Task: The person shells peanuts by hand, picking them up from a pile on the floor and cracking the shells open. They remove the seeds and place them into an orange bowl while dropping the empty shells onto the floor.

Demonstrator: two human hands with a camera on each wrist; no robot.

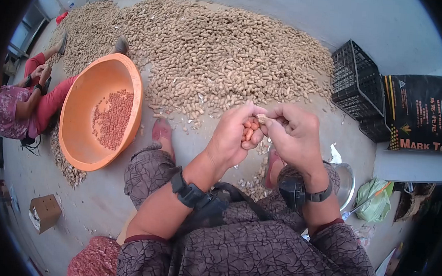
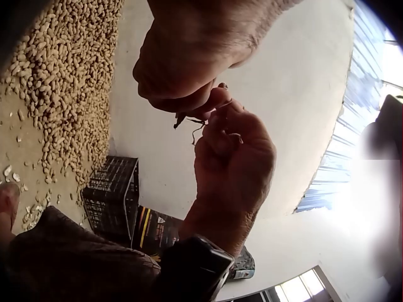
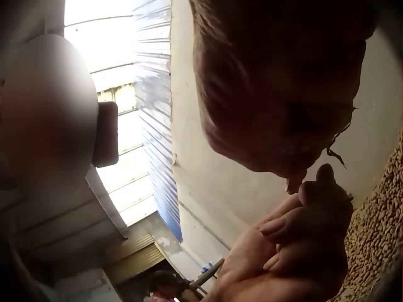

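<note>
In the head view the left hand (image 1: 231,133) holds several red peanut kernels (image 1: 249,134) in its curled palm, its thumb and fingertips meeting the other hand. The right hand (image 1: 294,135) pinches a pale peanut shell piece (image 1: 262,119) right beside the left fingertips. Both wrist views show the two hands touching at the fingertips, dark against the wall; a thin dark stem (image 2: 199,129) hangs there in the left wrist view. The kernels are hidden in both wrist views.
Unshelled peanuts (image 1: 226,52) cover the floor ahead. An orange basin (image 1: 75,124) with red kernels stands left, beside a seated person (image 1: 18,108). At right are black crates (image 1: 356,80), a black sack (image 1: 420,112), a metal bowl (image 1: 349,184) and a green bag (image 1: 374,200).
</note>
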